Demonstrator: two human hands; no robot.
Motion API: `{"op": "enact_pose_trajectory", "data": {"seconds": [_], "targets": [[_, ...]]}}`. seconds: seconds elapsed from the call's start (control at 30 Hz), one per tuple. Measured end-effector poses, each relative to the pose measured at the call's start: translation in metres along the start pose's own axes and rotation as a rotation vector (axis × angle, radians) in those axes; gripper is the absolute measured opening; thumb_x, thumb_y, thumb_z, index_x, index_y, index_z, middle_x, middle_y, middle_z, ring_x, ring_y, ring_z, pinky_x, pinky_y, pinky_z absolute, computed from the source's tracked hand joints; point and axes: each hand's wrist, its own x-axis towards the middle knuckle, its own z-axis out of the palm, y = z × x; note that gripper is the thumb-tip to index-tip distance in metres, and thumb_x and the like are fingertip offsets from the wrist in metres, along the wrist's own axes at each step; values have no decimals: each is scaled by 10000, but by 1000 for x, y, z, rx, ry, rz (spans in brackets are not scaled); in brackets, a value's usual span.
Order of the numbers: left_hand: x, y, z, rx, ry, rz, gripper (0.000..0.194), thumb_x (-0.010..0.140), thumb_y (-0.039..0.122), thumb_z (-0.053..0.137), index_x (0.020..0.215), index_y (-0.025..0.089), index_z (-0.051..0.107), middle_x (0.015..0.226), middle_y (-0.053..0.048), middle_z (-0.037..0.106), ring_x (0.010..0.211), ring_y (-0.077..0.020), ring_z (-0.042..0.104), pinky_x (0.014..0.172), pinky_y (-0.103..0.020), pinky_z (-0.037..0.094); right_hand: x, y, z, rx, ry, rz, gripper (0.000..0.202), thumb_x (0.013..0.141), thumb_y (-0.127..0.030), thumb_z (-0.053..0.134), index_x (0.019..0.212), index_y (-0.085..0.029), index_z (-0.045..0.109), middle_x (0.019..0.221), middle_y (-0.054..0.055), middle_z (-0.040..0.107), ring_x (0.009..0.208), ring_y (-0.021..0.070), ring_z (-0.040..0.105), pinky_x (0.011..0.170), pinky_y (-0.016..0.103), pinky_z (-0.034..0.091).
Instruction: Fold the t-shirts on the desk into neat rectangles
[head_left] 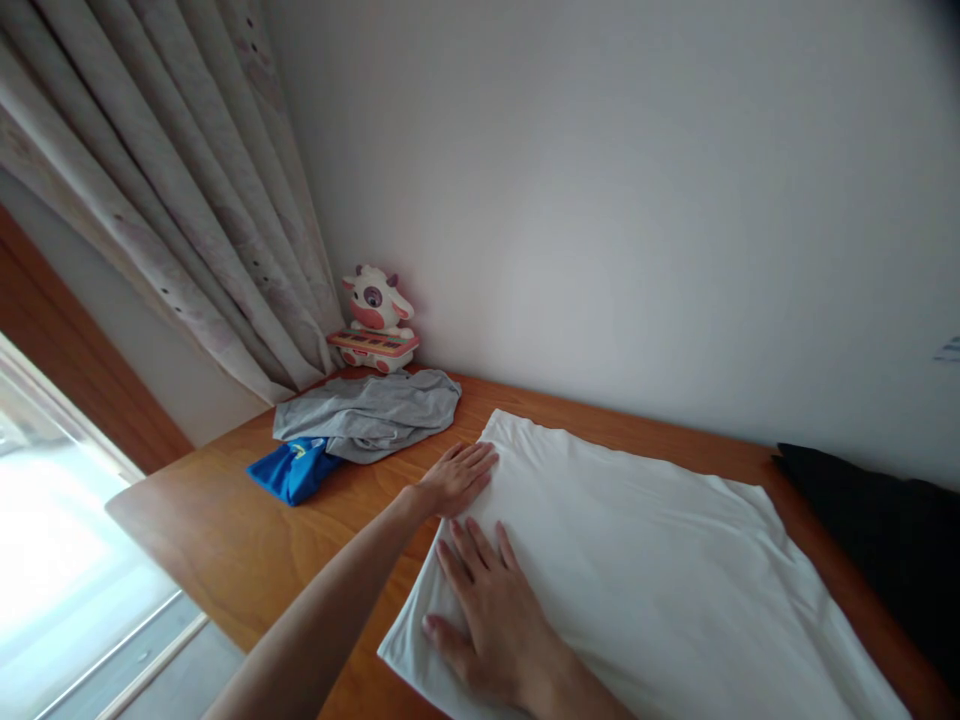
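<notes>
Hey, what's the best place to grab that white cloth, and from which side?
Probably pinch the white cloth along its left edge, near the two left corners, coming in from the left. It lies spread flat, so the middle offers little to pinch, while the wooden tabletop beside that edge seems to leave room to slide underneath.

Table [217,530]: white cloth [637,545], grey cloth [375,412], blue cloth [291,472], toy [377,343].

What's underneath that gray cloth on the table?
A blue cloth shows from beneath the near edge of the gray cloth, on the wooden table. How far it runs underneath, and whether anything else lies there, is covered.
</notes>
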Motion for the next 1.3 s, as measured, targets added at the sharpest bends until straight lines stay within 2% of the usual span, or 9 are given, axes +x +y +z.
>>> {"op": "enact_pose_trajectory", "data": {"seconds": [0.1, 0.23, 0.37, 0.57, 0.67, 0.8, 0.93, 1.03, 1.3], "targets": [[1, 1, 1, 12, 0, -11, 530, 1074, 366, 235, 1566, 221, 365, 1648, -96, 342, 1528, -239, 300, 1241, -514, 218, -4, -10, 18, 1, -32, -110, 788, 947, -565, 536, 1591, -165, 323, 1651, 164, 257, 1539, 345, 224, 1248, 644, 74], [1, 1, 1, 23, 9, -11, 526, 1075, 369, 240, 1568, 231, 361, 1643, -95, 352, 1524, -238, 310, 1239, -512, 229, -9, -18, 55, -71, -13, -255, 735, 976, -478, 514, 1559, -65, 347, 1607, 220, 306, 1512, 340, 300, 1234, 624, 216], [2, -1, 2, 25, 2, -3, 521, 1079, 361, 246, 1569, 225, 360, 1645, -96, 344, 1526, -245, 306, 1237, -528, 238, -13, -19, 82, -231, 71, -317, 532, 1032, -255, 412, 1528, -64, 381, 1582, 193, 367, 1490, 314, 352, 1193, 609, 339], [5, -10, 6, 1, 38, 18, 505, 1076, 353, 281, 1552, 240, 408, 1630, -88, 373, 1509, -261, 344, 1232, -539, 269, -13, -27, 99, -369, 250, -412, 432, 1058, -248, 429, 1456, -83, 455, 1481, 170, 545, 1437, 280, 447, 1190, 587, 358], [5, -15, 7, -24, 55, 27, 496, 1067, 373, 319, 1534, 257, 441, 1609, -75, 414, 1493, -253, 378, 1230, -522, 288, -16, -31, 85, -302, 139, -452, 401, 1072, -277, 418, 1452, -157, 465, 1525, 126, 517, 1438, 238, 450, 1183, 517, 390], [5, -20, 8, -35, 86, 54, 488, 1062, 389, 340, 1522, 279, 462, 1591, -61, 445, 1475, -244, 411, 1223, -500, 315, -34, -21, 32, -42, 30, -332, 375, 1063, -333, 446, 1422, -262, 526, 1601, 47, 437, 1446, 171, 437, 1139, 319, 444], [5, -22, 11, -24, 121, 47, 489, 1061, 399, 329, 1505, 270, 489, 1575, -66, 470, 1457, -249, 439, 1211, -503, 344, -72, 5, -32, 112, 85, -138, 274, 986, -409, 560, 1108, -241, 739, 1339, 30, 683, 1170, 163, 659, 1084, 289, 476], [3, -20, 11, -14, 145, 43, 507, 1061, 419, 309, 1502, 247, 494, 1579, -75, 465, 1463, -254, 430, 1213, -503, 348, -106, 26, -64, 83, 195, 42, 267, 975, -333, 547, 1127, -212, 729, 1263, 78, 711, 1164, 193, 654, 1062, 338, 496], [4, -14, 3, 71, 241, 32, 489, 1023, 359, 357, 1419, 180, 582, 1553, -123, 495, 1433, -271, 472, 1191, -474, 402, -162, 55, -65, -115, 81, 201, 527, 987, -410, 545, 1484, -238, 511, 1608, 128, 407, 1495, 300, 354, 1214, 542, 320]]}}
